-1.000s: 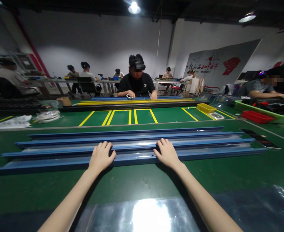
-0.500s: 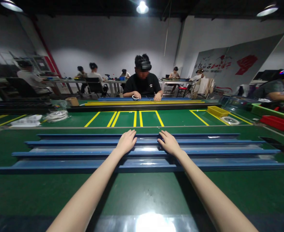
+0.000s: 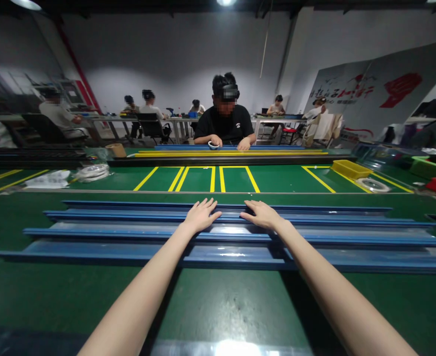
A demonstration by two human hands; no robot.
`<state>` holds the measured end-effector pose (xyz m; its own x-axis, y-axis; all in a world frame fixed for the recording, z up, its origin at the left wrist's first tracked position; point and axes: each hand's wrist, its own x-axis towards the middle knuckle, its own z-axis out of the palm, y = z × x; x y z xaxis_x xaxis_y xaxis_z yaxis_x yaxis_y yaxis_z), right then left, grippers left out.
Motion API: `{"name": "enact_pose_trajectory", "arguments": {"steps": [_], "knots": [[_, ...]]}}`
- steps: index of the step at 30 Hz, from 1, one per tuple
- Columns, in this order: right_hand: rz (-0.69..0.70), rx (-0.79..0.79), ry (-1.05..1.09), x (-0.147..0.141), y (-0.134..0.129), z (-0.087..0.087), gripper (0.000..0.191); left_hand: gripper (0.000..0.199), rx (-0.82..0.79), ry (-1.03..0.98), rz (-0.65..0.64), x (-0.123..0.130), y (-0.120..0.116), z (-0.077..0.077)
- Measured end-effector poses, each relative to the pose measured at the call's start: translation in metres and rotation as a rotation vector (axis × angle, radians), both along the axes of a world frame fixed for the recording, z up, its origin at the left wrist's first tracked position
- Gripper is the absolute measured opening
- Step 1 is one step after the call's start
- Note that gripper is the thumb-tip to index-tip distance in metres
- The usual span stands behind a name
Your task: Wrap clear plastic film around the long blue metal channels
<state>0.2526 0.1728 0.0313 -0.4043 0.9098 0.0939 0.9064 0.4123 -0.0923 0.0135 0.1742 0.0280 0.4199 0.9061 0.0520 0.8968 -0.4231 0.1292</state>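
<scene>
Several long blue channel-shaped profiles [image 3: 110, 253] lie side by side across the green table, running left to right in front of me. My left hand [image 3: 202, 215] rests on or just over the farther profiles, left of their middle. Its fingers are spread and its thumb points to the right. A short way to the right, my right hand [image 3: 261, 214] is over the same far profiles, palm down, fingers stretched out and thumb apart. Neither hand is wrapped around anything. Whether the palms press on the profiles cannot be seen. My forearms cross above the nearer profiles.
Yellow tape lines [image 3: 213, 179] mark the green table [image 3: 277, 179] beyond. Behind them lie black profiles [image 3: 225, 161] and yellow profiles [image 3: 232, 153]. A yellow bin [image 3: 351, 169] and coiled tubing [image 3: 92, 172] stand at the sides. A person in black [image 3: 225, 123] sits opposite, holding a white ring-shaped item.
My view has tilted and turned slightly, so the scene sits farther right. My left hand's fingers and thumb are spread wider. The profiles show no clear movement on the table.
</scene>
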Motion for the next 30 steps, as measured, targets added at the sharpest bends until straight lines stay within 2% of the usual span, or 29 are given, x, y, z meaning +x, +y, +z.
{"name": "enact_pose_trajectory", "arguments": {"steps": [5, 11, 18, 23, 30], "knots": [[0.003, -0.014, -0.038, 0.002, 0.007, 0.004, 0.072, 0.063, -0.002, 0.033, 0.006, 0.002, 0.006, 0.006], [-0.046, 0.002, -0.113, -0.002, 0.015, 0.008, 0.068, 0.067, 0.025, 0.101, 0.03, 0.007, 0.019, 0.015], [-0.016, 0.078, -0.202, -0.006, 0.014, 0.014, 0.061, 0.061, 0.12, 0.165, -0.002, 0.008, 0.023, 0.016], [0.011, 0.186, -0.239, -0.006, 0.012, 0.036, 0.06, 0.059, 0.257, 0.184, -0.007, 0.007, 0.018, 0.027], [-0.019, 0.334, -0.282, -0.003, -0.014, 0.075, 0.068, 0.062, 0.399, 0.175, -0.038, 0.004, -0.004, 0.065]]}}
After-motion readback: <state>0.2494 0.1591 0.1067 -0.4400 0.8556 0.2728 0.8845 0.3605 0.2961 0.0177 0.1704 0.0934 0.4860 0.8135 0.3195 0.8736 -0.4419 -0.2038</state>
